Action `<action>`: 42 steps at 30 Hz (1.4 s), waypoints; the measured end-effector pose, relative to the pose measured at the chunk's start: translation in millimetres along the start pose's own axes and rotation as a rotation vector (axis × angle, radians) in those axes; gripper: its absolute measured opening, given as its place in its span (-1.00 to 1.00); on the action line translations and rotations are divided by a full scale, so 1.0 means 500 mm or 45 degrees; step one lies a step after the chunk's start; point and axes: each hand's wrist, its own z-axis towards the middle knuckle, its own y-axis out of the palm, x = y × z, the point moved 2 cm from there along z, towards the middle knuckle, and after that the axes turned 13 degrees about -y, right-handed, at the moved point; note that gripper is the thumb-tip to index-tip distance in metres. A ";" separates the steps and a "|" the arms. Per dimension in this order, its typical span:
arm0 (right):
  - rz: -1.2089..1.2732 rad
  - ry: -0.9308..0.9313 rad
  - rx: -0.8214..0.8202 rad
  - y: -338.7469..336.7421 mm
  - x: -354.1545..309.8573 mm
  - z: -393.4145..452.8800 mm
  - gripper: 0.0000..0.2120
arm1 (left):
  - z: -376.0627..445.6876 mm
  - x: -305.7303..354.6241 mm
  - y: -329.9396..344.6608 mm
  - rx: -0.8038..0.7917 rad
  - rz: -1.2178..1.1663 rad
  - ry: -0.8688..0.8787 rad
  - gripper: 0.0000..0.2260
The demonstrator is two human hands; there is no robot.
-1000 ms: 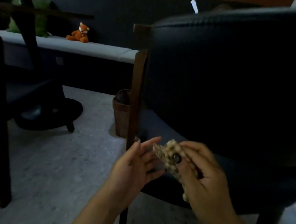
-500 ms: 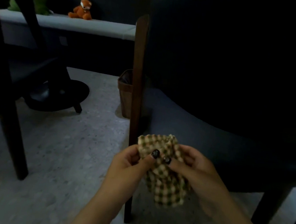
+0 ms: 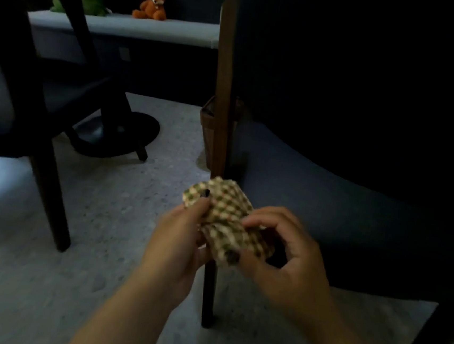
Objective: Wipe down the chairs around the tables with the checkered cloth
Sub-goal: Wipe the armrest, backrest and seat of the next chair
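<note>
Two bare forearms reaching in from the bottom edge, no sleeves, cuffs, watch or bands showing on either. Left hand (image 3: pixel 177 247) and right hand (image 3: pixel 289 263) both ungloved, no rings to be made out in the dim light. Dark polish, near black, on the nails: one glossy nail at the left thumb tip, another at the right thumb tip. Other nails hidden or too blurred to judge.

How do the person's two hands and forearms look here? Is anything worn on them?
Both forearms are bare, with no sleeves, watch or bracelet in view. The left hand and the right hand wear no gloves or visible rings. The nails that show are painted very dark, close to black.
</note>
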 end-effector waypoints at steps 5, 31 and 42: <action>0.257 0.241 0.018 0.001 0.016 -0.019 -0.67 | 0.002 0.004 -0.009 -0.020 -0.061 -0.080 -0.78; 1.041 0.951 0.479 -0.083 -0.036 0.006 -0.63 | -0.015 -0.026 0.016 -0.620 1.285 0.068 -0.64; 0.601 0.780 0.078 -0.050 0.006 -0.025 -0.34 | -0.010 0.012 -0.011 -0.195 0.734 0.227 -0.58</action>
